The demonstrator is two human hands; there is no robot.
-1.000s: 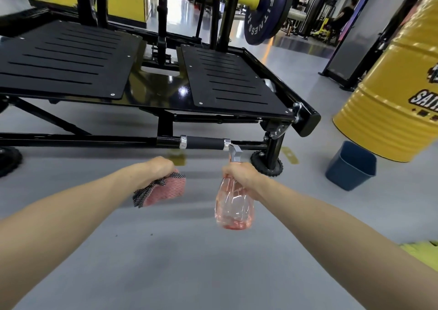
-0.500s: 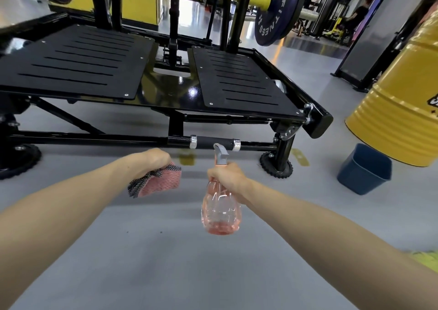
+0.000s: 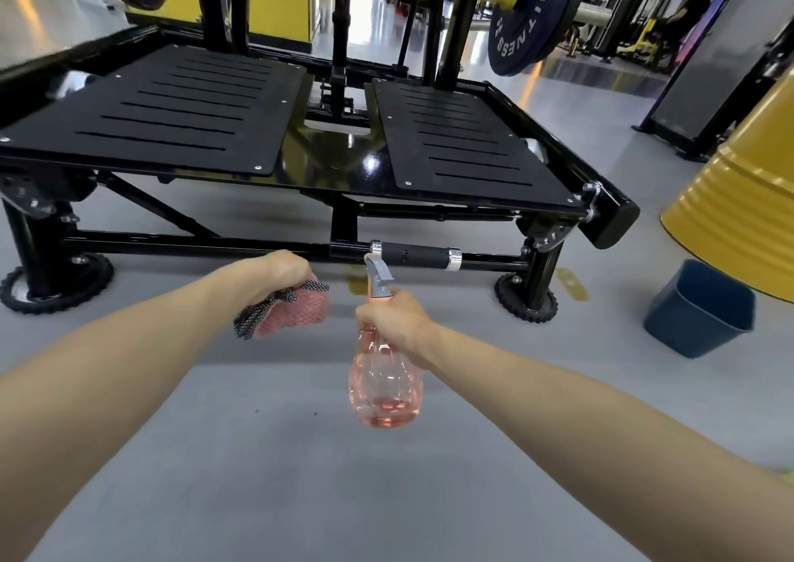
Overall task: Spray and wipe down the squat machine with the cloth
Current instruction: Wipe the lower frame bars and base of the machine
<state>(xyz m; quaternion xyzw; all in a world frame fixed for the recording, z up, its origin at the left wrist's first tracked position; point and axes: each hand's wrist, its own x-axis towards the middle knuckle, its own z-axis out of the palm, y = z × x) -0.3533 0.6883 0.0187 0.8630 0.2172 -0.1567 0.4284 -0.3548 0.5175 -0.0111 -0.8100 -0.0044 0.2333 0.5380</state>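
The black squat machine [image 3: 464, 144] fills the upper half of the head view, with two slotted foot plates and a low front crossbar [image 3: 412, 256] carrying a grip sleeve. My left hand [image 3: 279, 271] grips a folded pink cloth [image 3: 296, 310] with a dark checked edge, just in front of the crossbar and apart from it. My right hand [image 3: 393, 318] holds the neck of a clear pink spray bottle [image 3: 384, 383], whose grey nozzle points at the crossbar. A little pink liquid lies in the bottle's bottom.
A blue bin [image 3: 700, 308] stands on the grey floor at right, beside a yellow drum [image 3: 739, 192]. A dark weight plate [image 3: 532, 15] hangs on the yellow bar at top right. The machine's toothed feet [image 3: 526, 297] rest on the floor. A person sits far back right.
The view has shifted left, so the machine sits further right in the frame. Both hands have moved slightly closer to the front crossbar, still holding cloth and bottle.
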